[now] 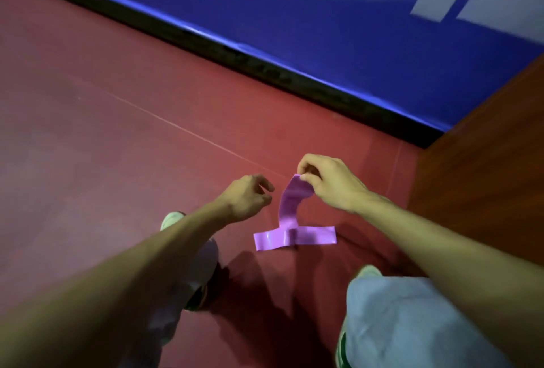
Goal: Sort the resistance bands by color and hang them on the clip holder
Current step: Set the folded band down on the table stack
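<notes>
Purple resistance band (294,202) pinched by right hand (329,185) fingers (309,180); left hand (247,197) relaxed, empty. Light pinch risked slip, tangle on floor (117,132).

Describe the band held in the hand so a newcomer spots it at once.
On the red floor below the blue wall padding, beside the wooden panel, is a purple resistance band. The right hand pinches its upper end while its lower part lies flat on the floor. It is the only glossy purple strip in view.
</notes>
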### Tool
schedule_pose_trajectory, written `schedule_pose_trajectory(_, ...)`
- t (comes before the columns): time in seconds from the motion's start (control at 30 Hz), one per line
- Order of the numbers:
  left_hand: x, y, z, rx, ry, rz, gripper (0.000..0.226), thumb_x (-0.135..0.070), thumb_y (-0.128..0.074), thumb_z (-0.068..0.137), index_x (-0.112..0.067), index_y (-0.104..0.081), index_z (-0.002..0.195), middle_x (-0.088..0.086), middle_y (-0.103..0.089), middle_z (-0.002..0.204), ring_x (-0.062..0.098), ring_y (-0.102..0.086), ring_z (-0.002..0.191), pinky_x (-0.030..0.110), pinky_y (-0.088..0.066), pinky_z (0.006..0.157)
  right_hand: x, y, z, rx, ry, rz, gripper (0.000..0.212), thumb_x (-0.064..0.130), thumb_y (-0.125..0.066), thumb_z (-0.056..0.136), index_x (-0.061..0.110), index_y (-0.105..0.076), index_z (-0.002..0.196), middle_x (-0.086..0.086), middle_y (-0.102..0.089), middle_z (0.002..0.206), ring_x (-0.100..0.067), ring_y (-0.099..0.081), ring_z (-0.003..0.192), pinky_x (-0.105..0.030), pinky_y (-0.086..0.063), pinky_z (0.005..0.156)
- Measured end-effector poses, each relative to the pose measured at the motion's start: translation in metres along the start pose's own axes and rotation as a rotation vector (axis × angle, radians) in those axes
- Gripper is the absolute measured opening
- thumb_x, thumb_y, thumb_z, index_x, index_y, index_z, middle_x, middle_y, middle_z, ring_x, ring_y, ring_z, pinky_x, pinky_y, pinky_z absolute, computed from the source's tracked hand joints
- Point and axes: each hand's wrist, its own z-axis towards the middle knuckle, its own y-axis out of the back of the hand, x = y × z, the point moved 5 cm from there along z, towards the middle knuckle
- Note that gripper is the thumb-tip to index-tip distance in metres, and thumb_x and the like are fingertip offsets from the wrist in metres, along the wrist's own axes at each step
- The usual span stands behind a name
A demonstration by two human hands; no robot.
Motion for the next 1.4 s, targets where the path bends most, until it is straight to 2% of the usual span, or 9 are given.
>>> schedule_pose_trajectory(0.23,-0.040,-0.003,-0.037,0.034,-0.073,-0.212,0.057,-0.001,-0.063,0.084,-0.007,-0.043,0.136,0.007,-0.053,0.127,0.019,-0.056,0.108,0.031,-0.047,0.093,0.045,0.062,-0.034,-0.182,0.043,0.375,0.027,-0.004,-0.062,0.085,0.022,-0.063,0.081,0.011,-0.063,0.075,-0.002,-0.055,0.071,-0.017,-0.044,0.071)
schedule_pose_trajectory(0.33,-0.060,0.001,-0.037,0.081,-0.210,-0.015,0.037,-0.014,-0.065,0.078,-0.007,-0.060,0.114,0.008,-0.067,0.109,0.024,-0.063,0.100,0.041,-0.050,0.089,0.052,0.081,-0.035,-0.248,0.072,0.538,0.028,-0.004,-0.061,0.087,0.023,-0.063,0.081,0.013,-0.062,0.077,0.006,-0.054,0.068,-0.011,-0.042,0.067)
schedule_pose_trajectory(0.5,-0.085,0.016,-0.026,0.023,-0.298,0.071,0.005,-0.015,-0.066,0.087,-0.010,-0.064,0.085,0.003,-0.066,0.082,0.016,-0.055,0.072,0.030,-0.044,0.068,0.031,0.101,-0.028,-0.358,-0.062,0.885,0.021,0.002,-0.060,0.089,0.021,-0.066,0.082,0.006,-0.061,0.075,-0.004,-0.052,0.066,-0.022,-0.044,0.057)
schedule_pose_trajectory(0.63,-0.095,0.024,-0.020,-0.006,-0.291,-0.072,0.015,-0.014,-0.065,0.089,-0.017,-0.060,0.074,-0.002,-0.062,0.068,0.009,-0.050,0.062,0.029,-0.042,0.064,0.016,0.115,-0.021,-0.427,-0.180,1.077,0.017,0.004,-0.057,0.092,0.017,-0.063,0.084,0.009,-0.063,0.065,-0.003,-0.054,0.058,-0.022,-0.046,0.053)
schedule_pose_trajectory(0.83,-0.103,0.015,-0.012,0.060,-0.265,-0.149,0.016,-0.014,-0.065,0.089,-0.013,-0.059,0.074,-0.013,-0.048,0.059,0.009,-0.041,0.058,0.029,-0.036,0.061,0.008,0.121,-0.022,-0.471,-0.214,1.154,0.016,0.004,-0.055,0.093,0.017,-0.062,0.085,0.009,-0.062,0.065,-0.004,-0.056,0.057,-0.021,-0.047,0.051)
schedule_pose_trajectory(0.97,-0.105,0.009,-0.011,0.154,-0.271,-0.138,0.007,-0.008,-0.065,0.088,-0.003,-0.065,0.094,0.009,-0.067,0.084,0.015,-0.058,0.072,0.039,-0.052,0.073,0.009,0.127,-0.024,-0.491,-0.187,1.238,0.013,0.007,-0.055,0.094,0.016,-0.062,0.090,0.005,-0.063,0.071,-0.005,-0.057,0.059,-0.020,-0.046,0.052)
schedule_pose_trajectory(1.07,-0.108,0.006,-0.012,0.162,-0.284,-0.144,0.009,-0.008,-0.060,0.091,0.001,-0.062,0.092,0.008,-0.059,0.079,0.015,-0.053,0.071,0.036,-0.048,0.069,0.009,0.131,-0.025,-0.505,-0.180,1.272,0.012,0.008,-0.055,0.094,0.016,-0.063,0.090,0.006,-0.063,0.071,-0.004,-0.058,0.060,-0.020,-0.046,0.051)
schedule_pose_trajectory(1.2,-0.111,0.013,-0.012,0.094,-0.268,-0.183,0.017,-0.012,-0.053,0.096,0.003,-0.057,0.089,0.006,-0.043,0.065,0.018,-0.043,0.066,0.040,-0.045,0.063,0.008,0.134,-0.026,-0.510,-0.169,1.281,0.011,0.009,-0.056,0.094,0.016,-0.063,0.090,0.005,-0.063,0.073,-0.006,-0.058,0.063,-0.021,-0.047,0.054)
schedule_pose_trajectory(1.4,-0.111,0.029,-0.016,-0.083,-0.180,-0.459,0.017,-0.006,-0.048,0.097,-0.010,-0.064,0.092,0.006,-0.066,0.074,0.018,-0.061,0.066,0.039,-0.056,0.067,0.006,0.138,-0.026,-0.504,-0.134,1.245,0.013,0.008,-0.056,0.093,0.017,-0.064,0.089,0.004,-0.062,0.077,-0.008,-0.059,0.069,-0.024,-0.050,0.059)
